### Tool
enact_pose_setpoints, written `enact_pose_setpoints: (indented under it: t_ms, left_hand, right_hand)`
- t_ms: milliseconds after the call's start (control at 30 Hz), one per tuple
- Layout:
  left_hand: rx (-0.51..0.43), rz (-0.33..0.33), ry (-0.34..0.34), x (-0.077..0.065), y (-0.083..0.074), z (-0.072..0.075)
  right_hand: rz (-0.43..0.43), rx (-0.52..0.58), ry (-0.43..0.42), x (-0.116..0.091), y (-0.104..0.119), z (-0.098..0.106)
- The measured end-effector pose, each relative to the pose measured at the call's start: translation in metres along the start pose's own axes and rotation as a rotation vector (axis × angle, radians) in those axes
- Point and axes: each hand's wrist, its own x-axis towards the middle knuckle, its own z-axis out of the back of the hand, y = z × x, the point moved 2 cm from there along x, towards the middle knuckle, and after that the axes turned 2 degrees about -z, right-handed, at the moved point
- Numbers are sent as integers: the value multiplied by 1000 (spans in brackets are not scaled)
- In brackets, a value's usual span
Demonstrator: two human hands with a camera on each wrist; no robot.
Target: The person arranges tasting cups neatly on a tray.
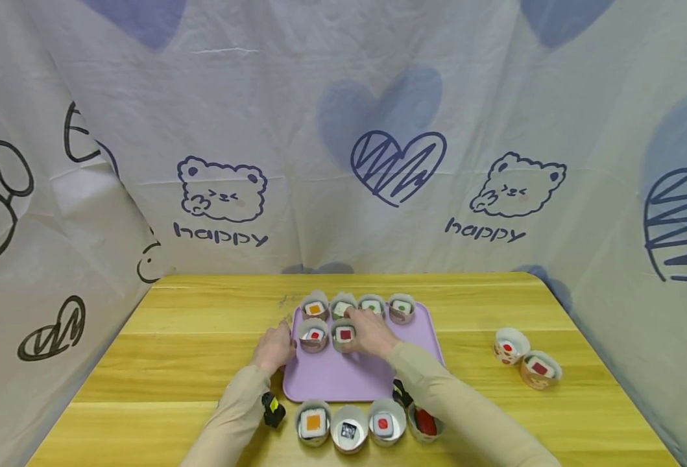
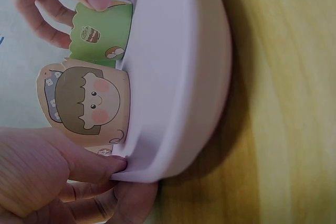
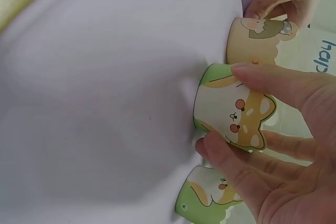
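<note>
A lilac tray (image 1: 343,379) lies on the table, and my left hand (image 1: 276,347) pinches its left rim, thumb on top and fingers under the edge in the left wrist view. My right hand (image 1: 372,332) holds a green paper cup (image 3: 223,106) with a dog print, standing on the tray. Inside that cup is a white block with a dark red square (image 1: 345,335). Directly left of it stands a beige cup (image 2: 92,103) with a child's face print, holding a red-marked block (image 1: 315,335). A back row of several cups runs behind them, including one with an orange-marked block (image 1: 314,309).
In front of the tray stand several more cups, among them one with an orange-marked block (image 1: 313,423) and one with a black-patterned block (image 1: 349,431). Two cups (image 1: 510,346) sit at the right of the wooden table (image 1: 174,337). A printed cloth (image 1: 320,214) hangs behind.
</note>
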Motion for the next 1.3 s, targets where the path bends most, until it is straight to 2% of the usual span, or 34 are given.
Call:
enact_pose_setpoints:
  t_ms: [433,733,900,1133,1300]
  left_hand:
    - [6,-3,2,0,-1,2]
    - [-6,-8,5,0,-2,2]
    - [-13,-17,2,-2,-2,3]
    - [-5,-16,-1,-2,-2,3]
    - [3,-13,-3,-3,-2,4]
  right_hand:
    - [-51,89,47,-5,-8,10]
    - [-2,177,37,-14,-20,27]
    - [16,275,32,-22,-33,36]
    - [37,403,-43,-39,-48,52]
    - [-17,448,-115,-57,-61,64]
